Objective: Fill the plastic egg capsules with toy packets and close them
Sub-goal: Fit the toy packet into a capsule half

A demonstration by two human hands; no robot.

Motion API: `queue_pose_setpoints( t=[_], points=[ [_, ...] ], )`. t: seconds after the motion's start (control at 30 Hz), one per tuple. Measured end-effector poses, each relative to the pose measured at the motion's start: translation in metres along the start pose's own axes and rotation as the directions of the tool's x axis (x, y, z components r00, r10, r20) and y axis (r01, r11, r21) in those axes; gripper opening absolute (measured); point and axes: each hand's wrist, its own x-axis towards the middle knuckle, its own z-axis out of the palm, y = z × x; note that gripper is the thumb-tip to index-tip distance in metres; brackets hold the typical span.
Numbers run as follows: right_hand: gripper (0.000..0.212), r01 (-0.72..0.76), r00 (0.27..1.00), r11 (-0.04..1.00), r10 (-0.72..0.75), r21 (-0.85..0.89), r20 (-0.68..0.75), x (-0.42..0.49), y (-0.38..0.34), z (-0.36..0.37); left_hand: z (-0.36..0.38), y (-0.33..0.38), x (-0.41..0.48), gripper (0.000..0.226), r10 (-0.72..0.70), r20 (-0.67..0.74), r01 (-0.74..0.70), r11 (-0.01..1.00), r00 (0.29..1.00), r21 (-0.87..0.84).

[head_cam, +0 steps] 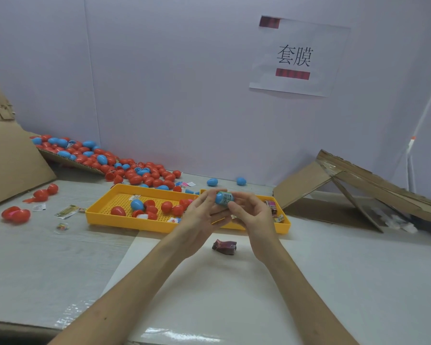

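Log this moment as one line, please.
left hand: holds blue egg capsule | right hand: pinches toy packet sticking out of it | closed: no

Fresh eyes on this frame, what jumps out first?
Centre: the left hand and right hand pinch a blue egg capsule between them over the yellow trays. Rear left, a heap of red and blue eggs lies against the wall. Upper right, a paper sign hangs on that wall.
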Motion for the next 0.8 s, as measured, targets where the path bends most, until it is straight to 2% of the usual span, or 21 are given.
queue_pose_setpoints(
  t=[0.07,0.13,0.27,0.43,0.5,0.63,0.8],
  points=[
    [0.030,0.005,1.000,1.000,-0.005,-0.006,-0.025,0.000,0.001,0.000,0.001,-0.001,0.000,0.049,-0.015,-0.007,0.016,0.999,1.000,0.047],
    [0.024,0.002,0.998,1.000,-0.002,0.001,-0.057,0.000,0.001,0.000,0.002,-0.004,0.001,0.045,-0.008,-0.009,0.009,0.983,1.000,0.185],
    [0.021,-0.004,0.995,1.000,0.006,0.019,-0.101,0.001,0.000,0.000,0.002,-0.010,0.003,0.034,0.146,-0.087,-0.091,0.885,0.985,0.457],
    [0.027,0.027,0.993,1.000,-0.025,0.016,-0.118,0.001,0.001,0.000,-0.001,-0.007,0.002,0.021,0.195,-0.025,-0.166,0.891,0.981,0.423],
    [0.030,0.032,0.992,0.999,-0.031,0.012,-0.119,0.001,0.001,-0.001,-0.001,-0.006,0.001,0.020,0.211,-0.036,-0.176,0.886,0.977,0.430],
    [0.022,0.046,0.995,0.999,-0.046,0.000,-0.093,0.002,0.003,-0.001,-0.002,-0.005,0.001,0.018,0.234,-0.069,-0.187,0.894,0.970,0.406],
    [0.032,0.030,0.996,0.998,-0.026,0.050,-0.089,0.002,0.001,-0.001,-0.001,-0.006,0.000,0.021,0.218,-0.081,-0.172,0.909,0.973,0.379]
  ],
)
